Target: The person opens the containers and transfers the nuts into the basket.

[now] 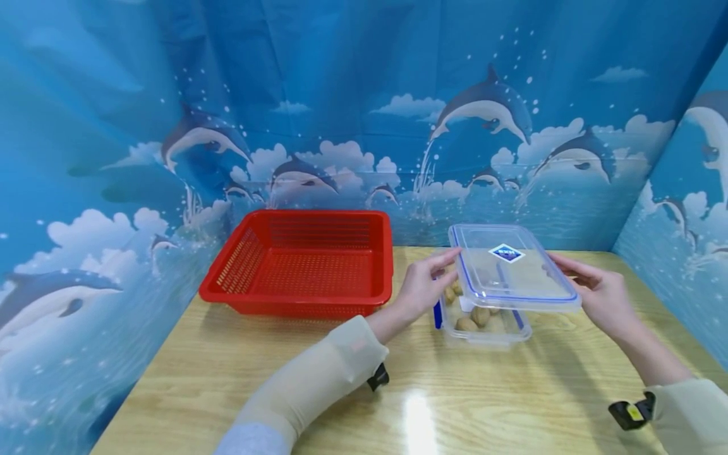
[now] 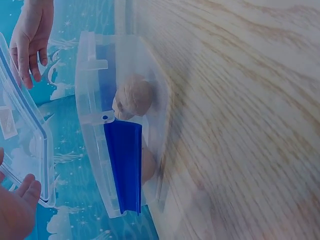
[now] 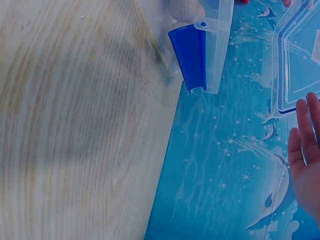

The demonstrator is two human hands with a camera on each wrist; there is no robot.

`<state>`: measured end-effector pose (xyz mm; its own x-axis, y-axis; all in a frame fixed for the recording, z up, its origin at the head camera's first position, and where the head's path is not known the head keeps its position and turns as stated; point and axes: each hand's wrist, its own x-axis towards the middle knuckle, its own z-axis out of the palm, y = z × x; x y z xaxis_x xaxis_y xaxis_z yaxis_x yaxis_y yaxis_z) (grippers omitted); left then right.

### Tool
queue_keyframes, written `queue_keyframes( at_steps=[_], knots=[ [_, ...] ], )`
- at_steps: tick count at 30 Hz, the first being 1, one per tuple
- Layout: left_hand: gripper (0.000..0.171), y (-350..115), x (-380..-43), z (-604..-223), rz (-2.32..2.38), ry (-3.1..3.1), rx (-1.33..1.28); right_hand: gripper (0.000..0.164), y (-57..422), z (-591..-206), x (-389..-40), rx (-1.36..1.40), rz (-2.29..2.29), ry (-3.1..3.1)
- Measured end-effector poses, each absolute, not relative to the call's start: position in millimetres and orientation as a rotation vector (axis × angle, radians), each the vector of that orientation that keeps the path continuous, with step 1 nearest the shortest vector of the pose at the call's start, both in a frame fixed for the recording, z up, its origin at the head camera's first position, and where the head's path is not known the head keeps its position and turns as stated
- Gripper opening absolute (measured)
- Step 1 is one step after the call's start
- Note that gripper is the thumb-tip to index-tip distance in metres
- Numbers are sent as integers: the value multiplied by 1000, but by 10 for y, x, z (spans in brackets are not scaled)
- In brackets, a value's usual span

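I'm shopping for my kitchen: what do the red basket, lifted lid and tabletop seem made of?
Red basket: probably glossy plastic; its perforated walls look moulded. Lid: clear, likely rigid plastic; the box shows through it. Tabletop: wood or wood-look laminate; grain shows, and a bright glare suggests a smooth finish.

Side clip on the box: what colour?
Blue; the clip shows best in left wrist view.

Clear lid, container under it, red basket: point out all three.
Clear lid (image 1: 512,273), head view: its top panel, just below the label.
Container (image 1: 483,337), head view: its near edge.
Red basket (image 1: 296,299), head view: its near rim.
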<state>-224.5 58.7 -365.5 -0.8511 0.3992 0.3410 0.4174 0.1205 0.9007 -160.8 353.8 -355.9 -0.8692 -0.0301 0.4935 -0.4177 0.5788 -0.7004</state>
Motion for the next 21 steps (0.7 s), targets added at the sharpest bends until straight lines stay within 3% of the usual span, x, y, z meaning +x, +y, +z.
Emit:
queue_keyframes(
  at_steps=[9, 21],
  knots=[
    [38, 610, -2268, -3613, -2014, -2269, -756, 38, 3511, -3529, -1604, 270, 1255, -2344],
    [35, 647, -2353, -3602, -1577, -2271, -913, 20, 3399, -3442, -1620, 113, 1168, -2161]
  ],
)
